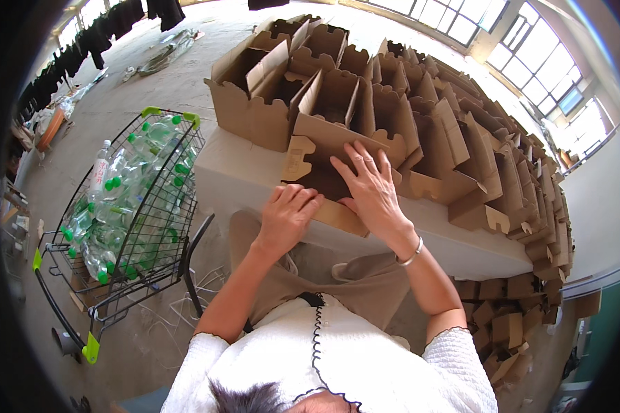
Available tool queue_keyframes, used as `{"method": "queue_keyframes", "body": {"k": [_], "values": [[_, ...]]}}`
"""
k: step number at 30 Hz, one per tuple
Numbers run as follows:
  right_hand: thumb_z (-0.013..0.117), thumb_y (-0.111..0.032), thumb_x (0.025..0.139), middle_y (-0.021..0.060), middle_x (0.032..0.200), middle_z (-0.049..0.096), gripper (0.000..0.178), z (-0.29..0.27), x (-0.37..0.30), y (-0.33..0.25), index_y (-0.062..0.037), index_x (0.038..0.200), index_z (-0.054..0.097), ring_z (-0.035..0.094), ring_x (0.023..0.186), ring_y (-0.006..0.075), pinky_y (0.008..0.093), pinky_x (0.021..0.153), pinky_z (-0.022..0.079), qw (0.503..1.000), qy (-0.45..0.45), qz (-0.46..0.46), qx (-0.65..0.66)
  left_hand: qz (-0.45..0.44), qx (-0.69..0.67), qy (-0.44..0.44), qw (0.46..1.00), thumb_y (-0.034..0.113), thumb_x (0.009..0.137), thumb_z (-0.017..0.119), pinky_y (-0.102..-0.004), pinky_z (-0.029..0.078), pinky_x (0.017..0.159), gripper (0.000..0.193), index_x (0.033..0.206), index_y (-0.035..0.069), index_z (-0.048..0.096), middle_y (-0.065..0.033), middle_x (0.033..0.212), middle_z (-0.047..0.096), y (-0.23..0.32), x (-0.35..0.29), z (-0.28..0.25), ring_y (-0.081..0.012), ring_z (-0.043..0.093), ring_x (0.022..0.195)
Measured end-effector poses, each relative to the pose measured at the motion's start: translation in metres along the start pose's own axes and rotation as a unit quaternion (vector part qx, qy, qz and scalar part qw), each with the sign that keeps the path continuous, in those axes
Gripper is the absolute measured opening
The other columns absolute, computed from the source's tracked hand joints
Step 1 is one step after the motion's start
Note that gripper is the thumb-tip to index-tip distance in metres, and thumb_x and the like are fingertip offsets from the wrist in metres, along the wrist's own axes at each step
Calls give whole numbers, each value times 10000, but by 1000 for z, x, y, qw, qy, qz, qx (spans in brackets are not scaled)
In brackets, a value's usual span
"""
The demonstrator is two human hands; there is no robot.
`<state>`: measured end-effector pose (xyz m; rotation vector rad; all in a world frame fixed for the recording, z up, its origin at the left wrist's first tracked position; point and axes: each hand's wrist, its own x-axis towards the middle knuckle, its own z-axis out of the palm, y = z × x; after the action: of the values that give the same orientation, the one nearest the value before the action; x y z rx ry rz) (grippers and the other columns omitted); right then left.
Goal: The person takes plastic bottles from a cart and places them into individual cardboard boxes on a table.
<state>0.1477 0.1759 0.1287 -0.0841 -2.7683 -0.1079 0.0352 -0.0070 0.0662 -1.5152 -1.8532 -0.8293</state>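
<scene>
While flat, both hands (left hand (288,215), right hand (369,189)) press the cardboard carton (324,162).

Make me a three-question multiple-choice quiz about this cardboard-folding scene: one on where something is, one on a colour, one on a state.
1. Where is the wire cart?
A. At the person's left
B. On the table
C. Behind the boxes

2. What colour are the bottle caps in it?
A. Red
B. Green
C. Yellow

3. How do the left hand and right hand rest?
A. Fists raised
B. Flat on a cardboard box
C. Holding a bottle

Answers: 1 A, the cart stands on the floor to the left; 2 B, the caps show green; 3 B, both palms press the cardboard.
</scene>
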Motion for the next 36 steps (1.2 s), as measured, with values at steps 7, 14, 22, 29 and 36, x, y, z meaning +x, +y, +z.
{"method": "queue_keyframes", "body": {"k": [7,14,22,29,36], "values": [[669,-520,943,174,1638,340,779,38,-2,8,-101,1554,430,255,1544,366,600,1239,161,995,61,59,45,-170,-185,-108,962,112,885,621,-434,532,956,336,1200,17,689,-152,1256,635,9,18,-27,-331,604,1163],[622,-574,957,177,1629,363,848,38,0,17,-2,1542,401,273,1544,328,540,1269,136,994,60,67,58,-249,108,-36,962,162,796,839,-420,448,1056,683,1387,25,526,-84,1351,514,5,59,0,-285,522,1180],[840,-654,674,208,1680,246,1262,18,-3,5,45,1576,304,131,1595,313,489,1294,86,988,-35,66,133,-425,-62,-108,897,368,994,644,-472,526,894,575,1388,-43,568,-239,1157,710,-34,20,19,-402,690,1003],[875,-556,669,175,1701,216,1230,27,-4,4,12,1592,292,140,1596,301,493,1283,107,991,-23,98,88,-418,-212,-4,883,427,1042,569,-438,425,1118,592,1468,19,517,-282,1436,559,-48,-7,17,-415,517,1363],[881,-481,691,139,1705,228,1203,22,2,-3,-35,1616,254,160,1590,291,489,1281,133,989,-46,104,98,-417,-28,43,908,206,939,732,-436,448,1127,416,1290,-6,660,-236,1365,626,-125,-49,-85,-368,562,1322]]}}
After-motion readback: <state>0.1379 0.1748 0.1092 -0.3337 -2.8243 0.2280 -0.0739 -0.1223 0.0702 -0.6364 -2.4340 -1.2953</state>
